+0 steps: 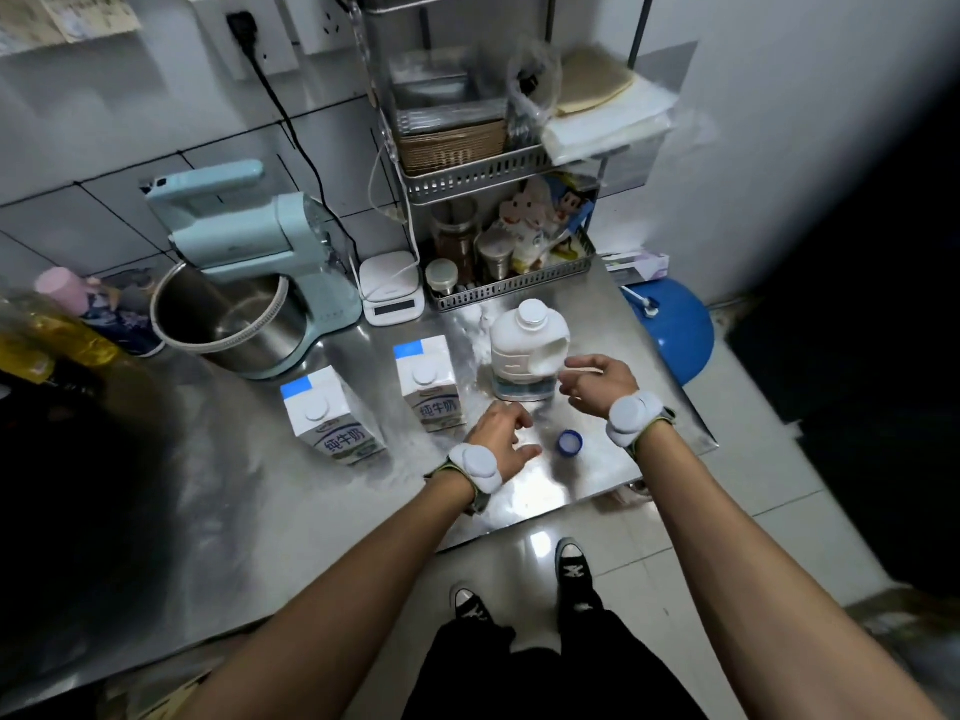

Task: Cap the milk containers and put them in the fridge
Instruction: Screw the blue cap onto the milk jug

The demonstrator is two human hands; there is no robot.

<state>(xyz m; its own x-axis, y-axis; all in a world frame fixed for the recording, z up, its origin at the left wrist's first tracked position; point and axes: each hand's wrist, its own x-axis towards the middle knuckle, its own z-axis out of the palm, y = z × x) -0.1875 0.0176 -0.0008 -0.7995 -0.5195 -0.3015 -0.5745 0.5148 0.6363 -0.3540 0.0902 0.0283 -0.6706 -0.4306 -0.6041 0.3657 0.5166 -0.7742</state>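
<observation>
Two white-and-blue milk cartons stand on the steel counter point(260, 485), one at the left point(332, 415) and one in the middle point(431, 384); each has a white round cap on top. A white plastic milk jug point(527, 345) with a handle stands to their right, its mouth showing white. A blue cap point(570, 442) lies upturned on the counter in front of the jug. My left hand point(501, 433) hovers open just left of that cap. My right hand point(597, 379) is open beside the jug's handle, not clearly touching it.
A pale blue stand mixer point(249, 241) with a steel bowl sits at the back left, a white scale point(389, 288) beside it. A wire rack point(498, 283) with jars stands behind the jug. The counter's right edge lies near my right wrist; a blue bin point(675, 330) stands beyond it.
</observation>
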